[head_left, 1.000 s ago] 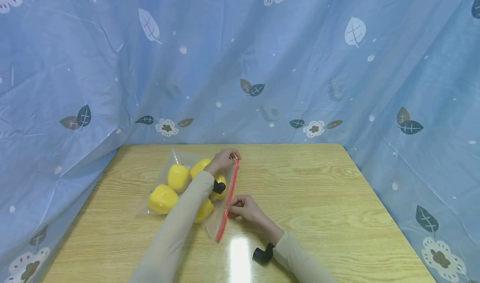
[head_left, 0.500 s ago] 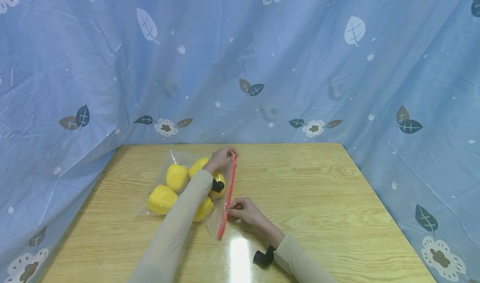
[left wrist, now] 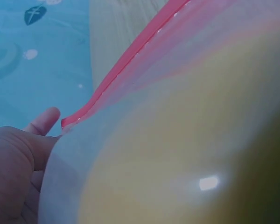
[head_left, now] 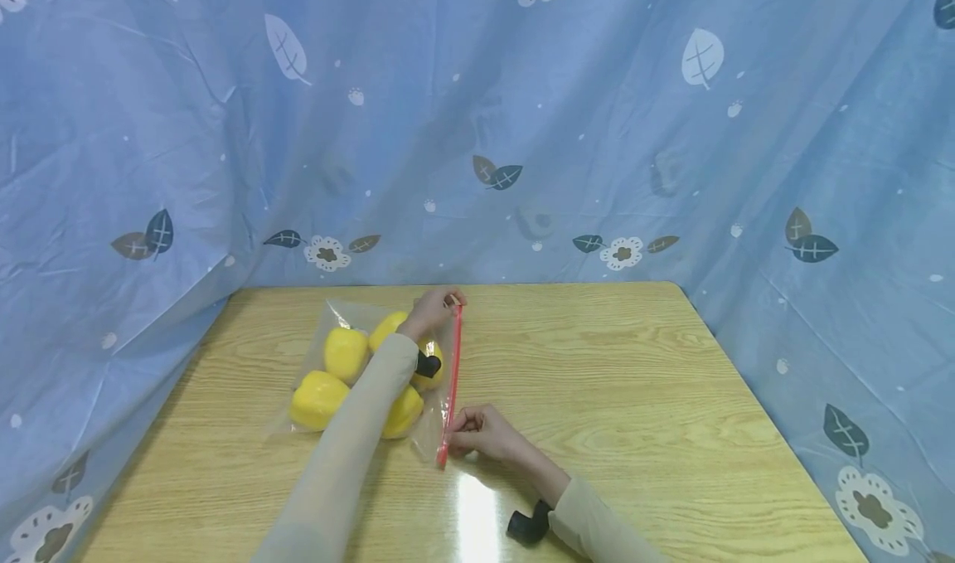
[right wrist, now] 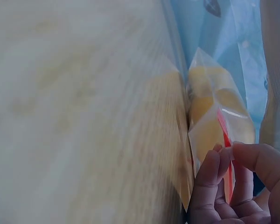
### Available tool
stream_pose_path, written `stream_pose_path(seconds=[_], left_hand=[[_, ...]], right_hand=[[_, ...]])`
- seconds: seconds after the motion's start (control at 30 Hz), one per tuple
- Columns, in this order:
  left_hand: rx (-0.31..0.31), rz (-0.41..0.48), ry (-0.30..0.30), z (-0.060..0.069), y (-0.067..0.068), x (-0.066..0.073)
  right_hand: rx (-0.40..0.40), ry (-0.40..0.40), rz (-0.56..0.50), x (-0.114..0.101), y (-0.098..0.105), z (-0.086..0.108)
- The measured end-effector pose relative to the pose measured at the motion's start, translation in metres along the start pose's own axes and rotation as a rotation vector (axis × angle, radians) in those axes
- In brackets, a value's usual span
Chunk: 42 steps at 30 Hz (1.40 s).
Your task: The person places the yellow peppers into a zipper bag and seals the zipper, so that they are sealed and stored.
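A clear zip bag [head_left: 317,339] with a red closure strip [head_left: 454,364] lies on the table. Inside it are several yellow, lobed bell peppers [head_left: 319,400]. My left hand [head_left: 434,310] pinches the bag's far corner, at the strip's far end; the left wrist view shows the thumb [left wrist: 42,149] against the film there. Close to the strip's near end, my right hand [head_left: 488,434] pinches the red strip between thumb and fingers, also seen in the right wrist view. A small pale bit [right wrist: 229,151] shows between those fingertips; I cannot tell whether it is a slider. My left forearm hides some peppers.
The wooden table [head_left: 634,397] extends right of the bag. A blue patterned curtain [head_left: 477,132] hangs behind it and at both sides. Each wrist carries a black camera mount [head_left: 528,526]. Light glares off the table's front [head_left: 477,517].
My right hand has moved along the red strip toward its near end. The strip now lies straighter and steeper. My left hand keeps its pinch, shifted slightly left and away.
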<state>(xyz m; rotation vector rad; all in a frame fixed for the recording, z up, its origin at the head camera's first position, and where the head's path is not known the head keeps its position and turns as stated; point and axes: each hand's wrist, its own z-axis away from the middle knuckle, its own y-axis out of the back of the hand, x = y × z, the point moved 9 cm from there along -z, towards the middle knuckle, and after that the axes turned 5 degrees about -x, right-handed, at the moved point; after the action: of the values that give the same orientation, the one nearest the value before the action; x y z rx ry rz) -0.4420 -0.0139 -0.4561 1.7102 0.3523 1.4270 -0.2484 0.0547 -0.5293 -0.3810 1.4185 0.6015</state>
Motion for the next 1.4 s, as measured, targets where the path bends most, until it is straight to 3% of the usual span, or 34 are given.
stream_pose_path(seconds=[0.3, 0.57, 0.93, 1.17, 1.27, 1.3, 1.4], left_hand=[[-0.013, 0.032, 0.008, 0.000, 0.001, -0.003], [-0.016, 0.092, -0.025, -0.001, 0.001, -0.004], [0.009, 0.188, -0.037, -0.001, 0.012, -0.009], [-0.039, 0.201, -0.005, -0.001, 0.014, -0.009], [-0.060, 0.233, -0.025, -0.002, 0.013, -0.012], [-0.057, 0.246, -0.081, -0.008, 0.012, -0.017], [-0.065, 0.246, -0.142, -0.007, 0.012, -0.013]], right_hand=[[-0.024, 0.003, -0.019, -0.002, -0.007, 0.006], [-0.019, 0.010, -0.027, -0.005, -0.004, 0.010], [-0.062, 0.022, 0.044, 0.000, 0.024, 0.013], [-0.083, 0.022, 0.068, 0.001, 0.032, 0.015], [-0.087, 0.012, 0.042, 0.002, 0.033, 0.016], [-0.091, 0.013, 0.032, 0.003, 0.034, 0.016], [-0.099, 0.022, 0.044, 0.005, 0.036, 0.015]])
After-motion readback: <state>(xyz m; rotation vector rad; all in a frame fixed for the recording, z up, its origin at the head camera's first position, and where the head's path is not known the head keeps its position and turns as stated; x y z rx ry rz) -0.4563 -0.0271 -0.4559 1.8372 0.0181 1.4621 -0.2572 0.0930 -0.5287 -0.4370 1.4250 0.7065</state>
